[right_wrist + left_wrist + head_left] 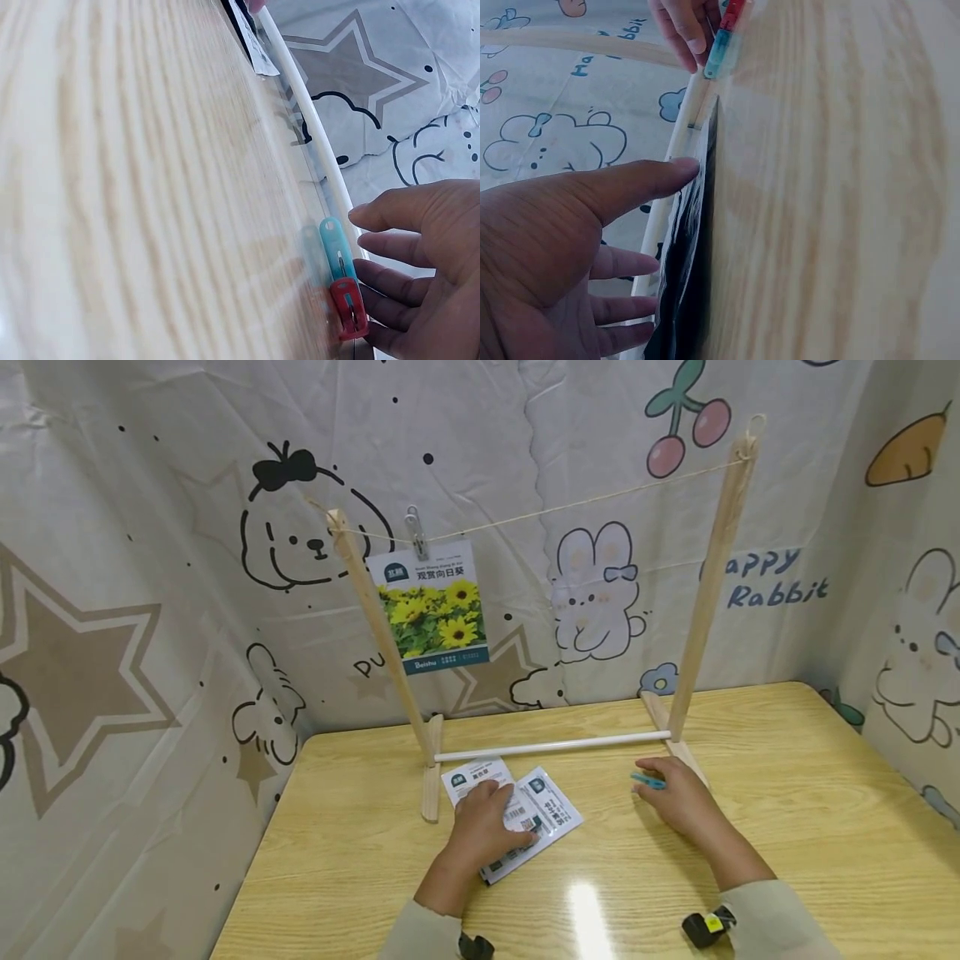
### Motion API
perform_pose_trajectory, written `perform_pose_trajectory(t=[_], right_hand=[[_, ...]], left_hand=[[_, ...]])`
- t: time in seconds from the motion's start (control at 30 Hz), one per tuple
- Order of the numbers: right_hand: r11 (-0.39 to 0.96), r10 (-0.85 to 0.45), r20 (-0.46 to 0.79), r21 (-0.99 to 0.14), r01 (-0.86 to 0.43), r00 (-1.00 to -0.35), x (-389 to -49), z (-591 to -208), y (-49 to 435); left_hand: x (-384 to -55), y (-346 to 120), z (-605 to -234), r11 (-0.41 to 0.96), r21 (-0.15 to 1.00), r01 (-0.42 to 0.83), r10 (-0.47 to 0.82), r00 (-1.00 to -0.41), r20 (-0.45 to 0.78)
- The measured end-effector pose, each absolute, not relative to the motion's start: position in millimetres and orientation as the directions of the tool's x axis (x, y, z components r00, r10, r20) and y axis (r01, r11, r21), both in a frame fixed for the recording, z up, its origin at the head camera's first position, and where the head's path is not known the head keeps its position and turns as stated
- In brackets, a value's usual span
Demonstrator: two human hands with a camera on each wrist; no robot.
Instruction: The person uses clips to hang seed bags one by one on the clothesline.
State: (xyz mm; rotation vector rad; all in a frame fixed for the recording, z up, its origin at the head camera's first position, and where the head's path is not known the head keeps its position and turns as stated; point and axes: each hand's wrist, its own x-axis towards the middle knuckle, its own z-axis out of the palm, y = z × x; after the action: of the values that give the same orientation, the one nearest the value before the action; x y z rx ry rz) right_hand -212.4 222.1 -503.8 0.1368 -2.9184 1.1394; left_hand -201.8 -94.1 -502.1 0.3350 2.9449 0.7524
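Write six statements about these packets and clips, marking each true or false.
1. A metal clip holds the sunflower packet on the string. True.
2. Another packet hangs beside it. False: it hangs alone.
3. The left hand touches the white packets. True.
4. The right hand is next to a blue clip. True.
5. The clip beside the blue one is yellow. False: it is a red clip.
6. The sunflower packet hangs at the string's right end. False: it hangs near the left post.
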Motion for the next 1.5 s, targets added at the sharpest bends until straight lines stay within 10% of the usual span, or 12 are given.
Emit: perform_pose_trajectory(t=[1.5], right_hand=[[0.798,-0.095,0.095,-0.587,-0.132,-0.991,-213.8,-510.4,223.2]], left_hand=[[-195.7,-87.5,-497.3,0.893,0.397,0.210,0.199,-0.977,0.070]])
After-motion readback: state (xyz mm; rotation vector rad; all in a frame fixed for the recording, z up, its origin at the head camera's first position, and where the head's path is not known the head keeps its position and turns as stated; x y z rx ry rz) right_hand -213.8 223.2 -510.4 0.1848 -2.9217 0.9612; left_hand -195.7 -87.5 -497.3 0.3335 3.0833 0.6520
